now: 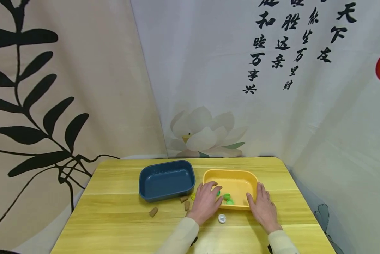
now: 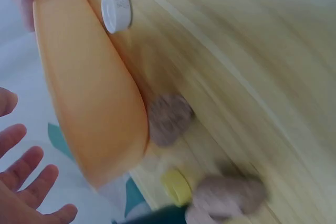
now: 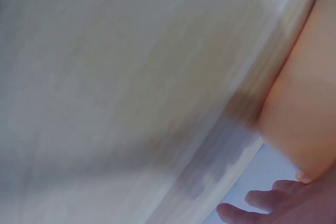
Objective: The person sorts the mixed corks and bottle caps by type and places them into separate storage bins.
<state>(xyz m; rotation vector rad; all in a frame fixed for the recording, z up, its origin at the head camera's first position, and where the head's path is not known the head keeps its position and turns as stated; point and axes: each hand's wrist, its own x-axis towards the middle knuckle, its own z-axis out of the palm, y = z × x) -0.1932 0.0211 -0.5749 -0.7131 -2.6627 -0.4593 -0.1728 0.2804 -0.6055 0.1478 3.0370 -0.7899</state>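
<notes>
A yellow tray (image 1: pixel 237 175) stands on the wooden table with green bottle caps (image 1: pixel 227 196) inside it. My left hand (image 1: pixel 205 203) lies at its front left corner, fingers straight and reaching over the rim toward the caps. In the left wrist view the left hand's fingers (image 2: pixel 26 182) are spread and hold nothing beside the yellow tray (image 2: pixel 89 87). Over at the front right corner, my right hand (image 1: pixel 262 206) rests flat against the tray. The right wrist view is blurred and shows the tray's wall (image 3: pixel 310 93) and fingertips (image 3: pixel 273 205).
A dark blue tray (image 1: pixel 166 180) stands left of the yellow one. Brown corks (image 1: pixel 153 211) (image 1: pixel 184 199) (image 1: pixel 187 205) and a yellow cap (image 1: pixel 193 196) lie in front of it. A white cap (image 1: pixel 222 218) lies between my wrists. Printed curtains hang behind the table.
</notes>
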